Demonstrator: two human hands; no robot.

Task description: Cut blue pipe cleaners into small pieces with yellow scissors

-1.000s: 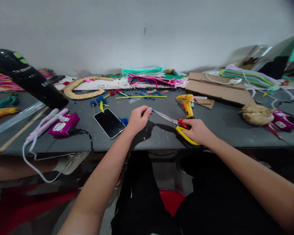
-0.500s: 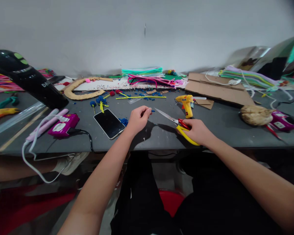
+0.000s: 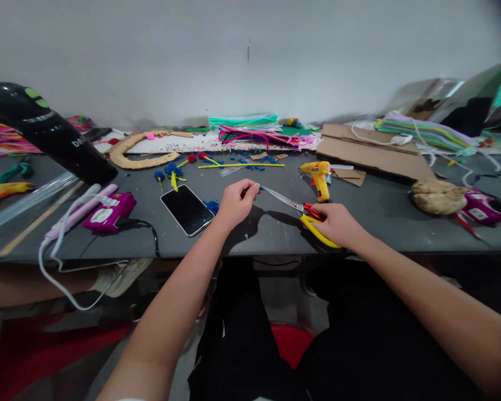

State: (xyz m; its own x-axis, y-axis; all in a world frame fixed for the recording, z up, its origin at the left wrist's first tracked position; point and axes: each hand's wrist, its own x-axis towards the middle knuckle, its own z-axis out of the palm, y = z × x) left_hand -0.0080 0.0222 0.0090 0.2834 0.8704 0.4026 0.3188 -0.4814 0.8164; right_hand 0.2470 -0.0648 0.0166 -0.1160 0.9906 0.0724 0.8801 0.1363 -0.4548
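My left hand (image 3: 239, 199) is closed in a pinch above the desk, with a small blue bit of pipe cleaner (image 3: 259, 189) just showing at the fingertips. In my right hand (image 3: 333, 224) are scissors (image 3: 284, 199) with red and yellow handles. Their blades look closed or nearly so, and the tips reach to the left fingertips; whether they touch the blue bit I cannot tell. A yellow glue gun (image 3: 320, 179) stands just behind my right hand. Yellow pipe cleaners (image 3: 242, 165) and cut blue pieces (image 3: 256, 157) lie beyond my hands.
Left of my hands lie a phone (image 3: 187, 209), pompom flowers (image 3: 173, 171), a purple power adapter (image 3: 109, 214) and a C-shaped cardboard piece (image 3: 144, 162). Cardboard sheets (image 3: 367, 151) and a brown round object (image 3: 436, 196) are at the right. A black bottle-like object (image 3: 62, 139) leans at left.
The scissor tips have come right up to my left fingertips, and less of the blue bit shows. Both hands have hardly moved otherwise.
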